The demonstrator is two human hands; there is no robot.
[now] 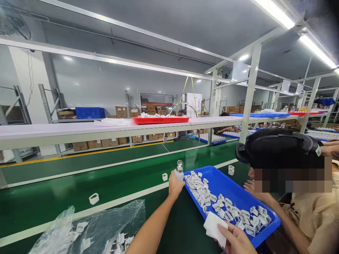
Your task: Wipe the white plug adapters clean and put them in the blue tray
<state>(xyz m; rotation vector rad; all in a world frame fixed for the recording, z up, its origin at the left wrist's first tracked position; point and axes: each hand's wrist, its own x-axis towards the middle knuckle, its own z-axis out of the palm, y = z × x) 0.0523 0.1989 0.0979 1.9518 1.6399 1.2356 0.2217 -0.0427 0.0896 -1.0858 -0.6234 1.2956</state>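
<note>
My left hand (176, 186) is wrapped round a whitish dispenser bottle (179, 172) with a shiny metal top, at the left rim of a blue tray (212, 171). Between the fingers and thumb of my right hand (233, 238) is a small stack of white wipes (215, 225), held over the tray's near edge. Many small white plastic housings (201, 192) lie heaped along the tray's left and near sides. A clear plastic bag (113, 215) with more white plug-like parts rests left of my left forearm.
Single white housings (94, 198) sit on the green belt (127, 188). Above it runs a shelf (71, 131) bearing a red tray (161, 120) of white parts. Close on the right, a person in a black cap (280, 148) sits beside the blue tray.
</note>
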